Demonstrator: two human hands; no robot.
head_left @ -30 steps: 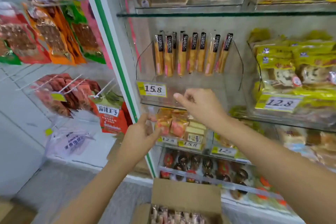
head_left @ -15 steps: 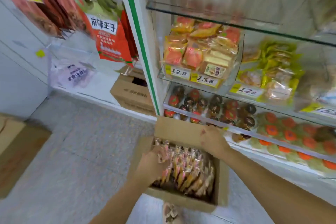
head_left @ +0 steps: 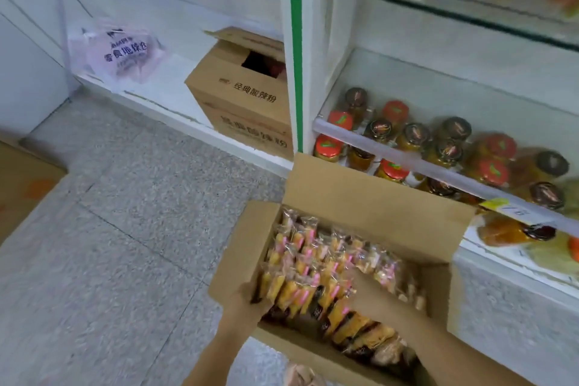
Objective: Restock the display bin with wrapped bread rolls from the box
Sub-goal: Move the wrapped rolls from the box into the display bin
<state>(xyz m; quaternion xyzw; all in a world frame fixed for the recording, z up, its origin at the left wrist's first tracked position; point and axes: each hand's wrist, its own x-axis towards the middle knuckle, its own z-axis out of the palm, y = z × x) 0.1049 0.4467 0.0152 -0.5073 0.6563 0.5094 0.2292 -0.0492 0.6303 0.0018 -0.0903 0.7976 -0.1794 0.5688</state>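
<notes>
Both forearms angle down into the open brown cardboard box [head_left: 360,197] at 6 o'clock, where my left hand [head_left: 247,301] and right hand [head_left: 369,291] flank its clear-wrapped yellow bread rolls [head_left: 313,260], fingers buried, so I cannot tell either grip.

Matt cardboard box [head_left: 360,197] holds glossy plastic-wrapped rolls [head_left: 313,276].

Open cardboard box [head_left: 360,197] on the floor, packed with rows of clear-wrapped golden bread rolls [head_left: 313,263].

Right hand [head_left: 372,294] fingers: buried among wrapped rolls [head_left: 300,288].
Left hand [head_left: 247,302] fingertips: hidden too.
Price tag [head_left: 513,210], 3 o'clock: unreadable blur.
</notes>
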